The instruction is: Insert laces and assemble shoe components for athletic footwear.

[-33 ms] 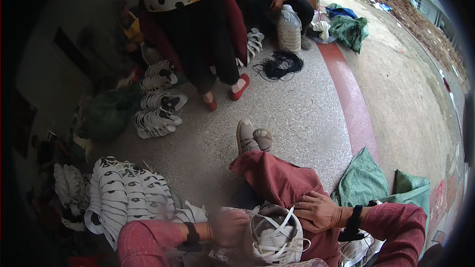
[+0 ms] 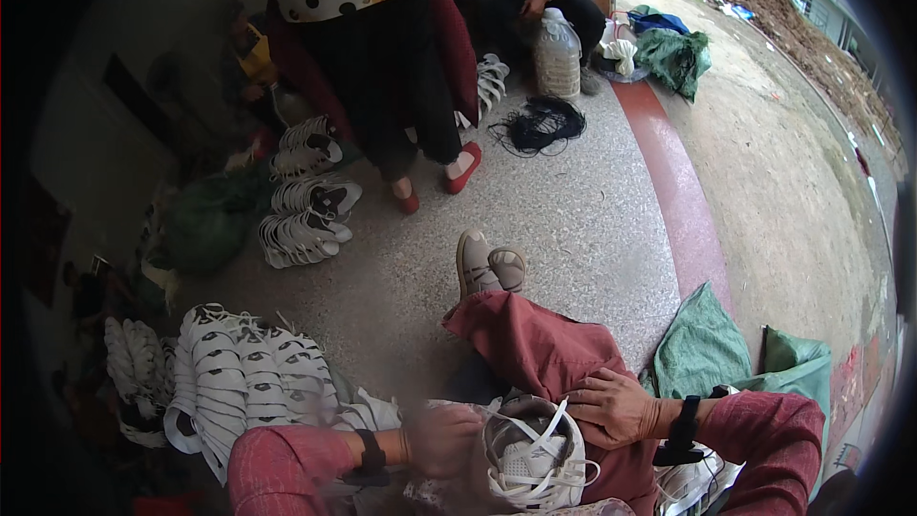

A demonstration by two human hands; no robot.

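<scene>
On the person's lap, the left hand (image 2: 447,441), blurred, grips the white shoe upper (image 2: 530,459); the right hand (image 2: 616,408) lies unclenched against its rim. Stacked uppers (image 2: 239,382) crowd the floor (image 2: 573,220) just left; a green sack (image 2: 702,349) lies right.

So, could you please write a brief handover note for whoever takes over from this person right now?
Left hand: blurred, at the left side of the white shoe upper on the lap; grip unclear.
Right hand: resting on the upper's right edge, fingers spread.
Things: loose white straps hang from that upper. Stacked white uppers lie on the floor to the left, further stacks beyond, green sacks to the right.
Done: stacks already piled on the floor.
Left: the upper in hand; how far along it is cannot be told.
</scene>
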